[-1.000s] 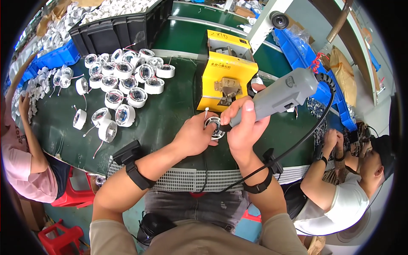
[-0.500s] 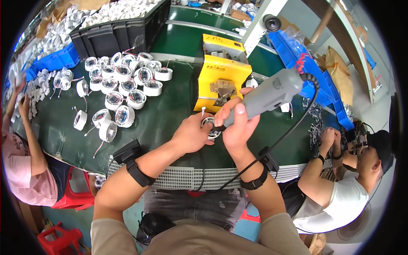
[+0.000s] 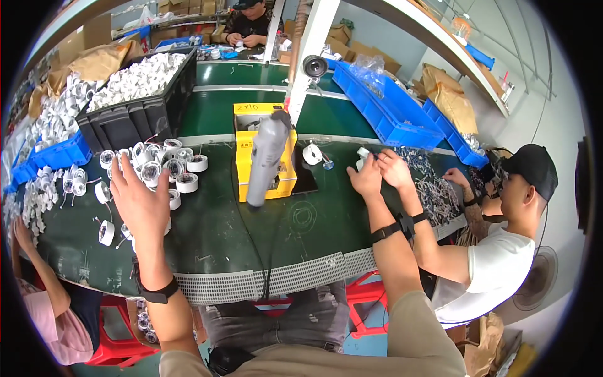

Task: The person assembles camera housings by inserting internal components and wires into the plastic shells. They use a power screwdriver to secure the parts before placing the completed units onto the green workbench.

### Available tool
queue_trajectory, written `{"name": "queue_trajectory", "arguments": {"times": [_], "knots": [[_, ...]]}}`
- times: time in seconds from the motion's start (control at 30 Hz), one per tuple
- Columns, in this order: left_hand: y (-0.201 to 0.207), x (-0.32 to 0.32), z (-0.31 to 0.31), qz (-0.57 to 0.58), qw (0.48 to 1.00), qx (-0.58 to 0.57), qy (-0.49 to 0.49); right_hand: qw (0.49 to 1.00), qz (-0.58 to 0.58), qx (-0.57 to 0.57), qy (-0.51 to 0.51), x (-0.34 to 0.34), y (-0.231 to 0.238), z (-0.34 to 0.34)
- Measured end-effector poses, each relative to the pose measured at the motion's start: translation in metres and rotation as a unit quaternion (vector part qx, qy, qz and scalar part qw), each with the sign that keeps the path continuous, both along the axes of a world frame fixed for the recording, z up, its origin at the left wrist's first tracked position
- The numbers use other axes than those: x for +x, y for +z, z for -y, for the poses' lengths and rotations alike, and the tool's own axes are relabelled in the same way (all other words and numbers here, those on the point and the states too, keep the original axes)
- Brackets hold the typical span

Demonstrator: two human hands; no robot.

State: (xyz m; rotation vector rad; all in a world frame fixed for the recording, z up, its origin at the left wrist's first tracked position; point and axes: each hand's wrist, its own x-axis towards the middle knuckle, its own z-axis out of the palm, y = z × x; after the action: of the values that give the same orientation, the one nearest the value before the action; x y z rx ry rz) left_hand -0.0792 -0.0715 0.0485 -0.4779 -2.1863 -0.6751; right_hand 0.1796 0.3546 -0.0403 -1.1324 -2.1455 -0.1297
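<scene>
My left hand (image 3: 141,204) is open with its fingers spread, over the cluster of white ring-shaped lamp parts (image 3: 151,173) at the left; it hides some of them. My right hand (image 3: 365,179) reaches out on the right, thumb apart from the fingers, close to a small white part (image 3: 362,156). Whether it touches that part I cannot tell. Beside it is a co-worker's hand (image 3: 394,168). A grey electric screwdriver (image 3: 267,157) is upright, out of my hands, in front of the yellow box-shaped machine (image 3: 282,182). Behind my right hand's left side lies a white round part (image 3: 312,154) with a wire.
A black bin (image 3: 132,119) of white pieces stands far left, near a blue tray (image 3: 63,154). Blue trays (image 3: 402,129) line the far right. Thin wired parts (image 3: 433,195) are heaped beside the co-worker (image 3: 490,270). A dark cord (image 3: 254,245) crosses the green table (image 3: 314,239).
My right hand has let go of the screwdriver and moved right. My left hand has moved left to the cluster, without the ring part it held. A co-worker's hand has reached in beside my right hand.
</scene>
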Motion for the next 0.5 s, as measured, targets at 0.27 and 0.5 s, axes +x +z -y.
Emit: {"name": "queue_trajectory", "arguments": {"times": [0.27, 0.5], "knots": [[0.014, 0.032, -0.009, 0.471, 0.697, -0.222, -0.493, 0.984, 0.007, 0.003, 0.178, -0.026, 0.033, 0.130], [-0.028, 0.082, -0.058, 0.653, 0.367, 0.191, -0.634, 0.856, -0.021, -0.029, 0.515, -0.043, 0.081, 0.247]]}}
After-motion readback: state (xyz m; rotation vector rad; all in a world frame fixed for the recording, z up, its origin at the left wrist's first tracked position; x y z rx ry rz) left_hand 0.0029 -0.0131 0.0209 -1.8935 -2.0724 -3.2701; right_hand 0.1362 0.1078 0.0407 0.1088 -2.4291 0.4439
